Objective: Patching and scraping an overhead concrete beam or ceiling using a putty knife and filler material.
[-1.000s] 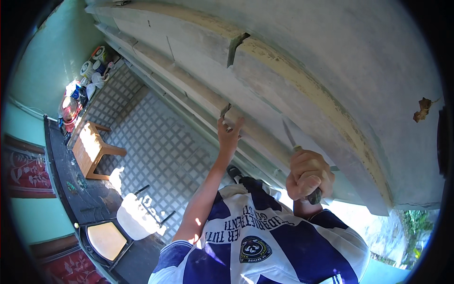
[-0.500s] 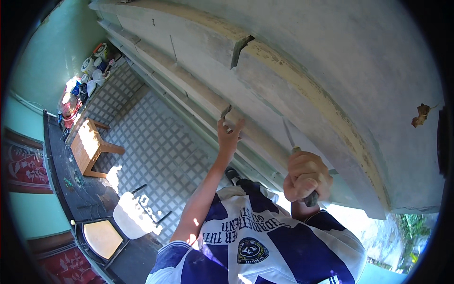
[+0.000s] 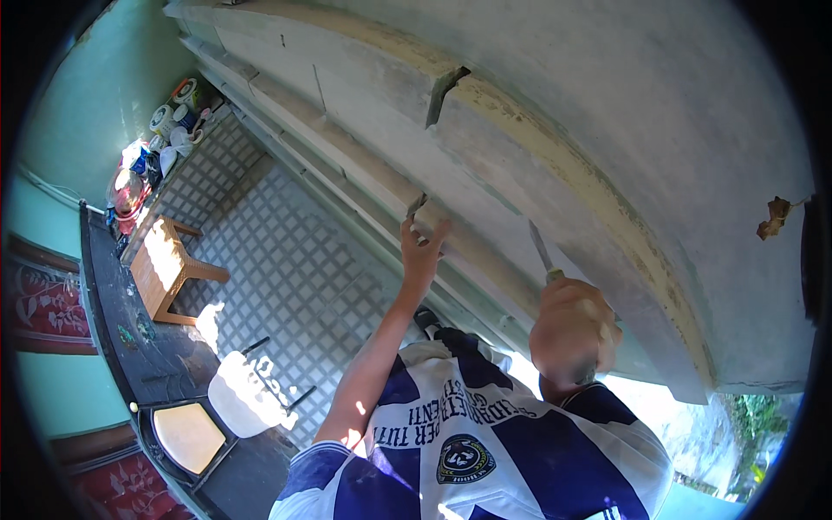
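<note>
In my right hand [image 3: 574,334] is a narrow hand tool [image 3: 540,245] with a thin, flat metal blade, like a chisel or scraper. My fist is closed round its handle, and the blade points up toward the pale wall face [image 3: 485,186] between two ledges. Whether the tip touches the wall I cannot tell. My left hand [image 3: 422,251] lies against the lower ledge [image 3: 472,234], beside a notch [image 3: 417,204] in it. Its fingers are apart and hold nothing. Motion blurs part of my right hand.
Above runs a yellowish, worn ledge [image 3: 555,130] with a dark gap [image 3: 445,95]. A brown dry leaf [image 3: 774,217] is at the right. Down left are a patterned tile floor [image 3: 286,225], an orange-brown stool [image 3: 165,264], a pale chair [image 3: 245,394], and several tubs and bags [image 3: 173,143].
My right hand and the tool have shifted slightly right and down, and the handle end is now blurred. My left hand keeps its place on the ledge.
</note>
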A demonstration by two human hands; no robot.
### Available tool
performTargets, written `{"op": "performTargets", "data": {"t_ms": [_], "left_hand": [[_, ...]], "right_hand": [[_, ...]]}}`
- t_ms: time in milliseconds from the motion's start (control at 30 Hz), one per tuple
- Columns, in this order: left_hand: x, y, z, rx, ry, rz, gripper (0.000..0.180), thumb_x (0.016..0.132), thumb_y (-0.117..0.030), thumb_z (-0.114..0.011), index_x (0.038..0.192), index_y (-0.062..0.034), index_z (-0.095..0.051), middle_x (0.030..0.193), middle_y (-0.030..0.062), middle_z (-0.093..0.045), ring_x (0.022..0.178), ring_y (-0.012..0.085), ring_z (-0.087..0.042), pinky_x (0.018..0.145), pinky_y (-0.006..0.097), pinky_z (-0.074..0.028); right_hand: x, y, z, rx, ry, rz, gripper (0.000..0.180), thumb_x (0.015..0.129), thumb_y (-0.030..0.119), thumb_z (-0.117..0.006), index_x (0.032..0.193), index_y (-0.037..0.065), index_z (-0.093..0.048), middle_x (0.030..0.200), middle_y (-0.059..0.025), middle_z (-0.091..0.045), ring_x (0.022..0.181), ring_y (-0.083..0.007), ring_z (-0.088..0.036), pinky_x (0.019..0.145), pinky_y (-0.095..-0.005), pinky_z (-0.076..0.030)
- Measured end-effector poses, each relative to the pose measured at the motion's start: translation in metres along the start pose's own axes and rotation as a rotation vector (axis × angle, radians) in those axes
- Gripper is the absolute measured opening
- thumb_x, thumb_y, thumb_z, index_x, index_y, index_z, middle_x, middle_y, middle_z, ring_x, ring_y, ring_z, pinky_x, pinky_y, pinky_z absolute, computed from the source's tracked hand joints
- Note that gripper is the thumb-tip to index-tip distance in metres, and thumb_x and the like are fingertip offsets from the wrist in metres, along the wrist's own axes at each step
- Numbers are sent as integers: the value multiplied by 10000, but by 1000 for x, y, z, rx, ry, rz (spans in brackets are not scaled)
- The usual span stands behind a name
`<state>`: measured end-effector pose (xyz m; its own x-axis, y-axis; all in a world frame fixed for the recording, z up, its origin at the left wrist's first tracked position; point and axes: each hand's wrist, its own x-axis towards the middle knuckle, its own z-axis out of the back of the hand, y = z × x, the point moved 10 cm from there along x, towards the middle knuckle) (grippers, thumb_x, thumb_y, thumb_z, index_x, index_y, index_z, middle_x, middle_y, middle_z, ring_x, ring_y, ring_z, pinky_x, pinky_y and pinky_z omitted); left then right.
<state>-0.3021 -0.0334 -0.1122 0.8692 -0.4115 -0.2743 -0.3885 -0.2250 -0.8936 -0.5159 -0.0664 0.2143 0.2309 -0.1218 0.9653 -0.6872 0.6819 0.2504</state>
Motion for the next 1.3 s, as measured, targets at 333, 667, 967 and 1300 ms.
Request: {"op": "performTargets", "data": {"t_ms": [333, 667, 967, 1300], "left_hand": [[-4, 5, -3, 98, 53, 56, 887, 869, -345, -765, 1480, -7, -219, 1216, 167, -576, 1089, 249, -622, 811, 392, -587], [-1, 4, -4, 14, 27, 29, 835, 826, -336, -809, 1421, -15, -320, 1126, 104, -576, 875, 139, -623, 588, 261, -523], [-2, 5, 2, 48, -23, 20, 839, 825, -343, -808, 1424, -18, -319, 1101, 105, -582, 859, 144, -620, 583, 261, -521], [0, 10, 1, 14, 0, 28, 830, 826, -334, -809, 1425, -31, -321, 1110, 91, -592, 867, 146, -633, 597, 270, -526]], "right_hand": [[0, -2, -6, -78, -66, 43, 356, 1002, 119, -492, 666, 14, -444, 536, -70, -502, 404, -177, -492, 364, -308, -409], [-6, -23, -4, -58, -12, -150, 336, 979, 96, -496, 659, 28, -418, 550, -58, -501, 434, -176, -512, 399, -315, -435], [4, -3, -6, -12, -31, -12, 323, 990, 102, -512, 688, 35, -418, 548, -65, -501, 423, -185, -496, 385, -324, -417], [0, -5, -8, -169, -26, 8, 322, 961, 39, -471, 649, 33, -391, 528, -64, -486, 405, -181, -479, 380, -318, -407]]}}
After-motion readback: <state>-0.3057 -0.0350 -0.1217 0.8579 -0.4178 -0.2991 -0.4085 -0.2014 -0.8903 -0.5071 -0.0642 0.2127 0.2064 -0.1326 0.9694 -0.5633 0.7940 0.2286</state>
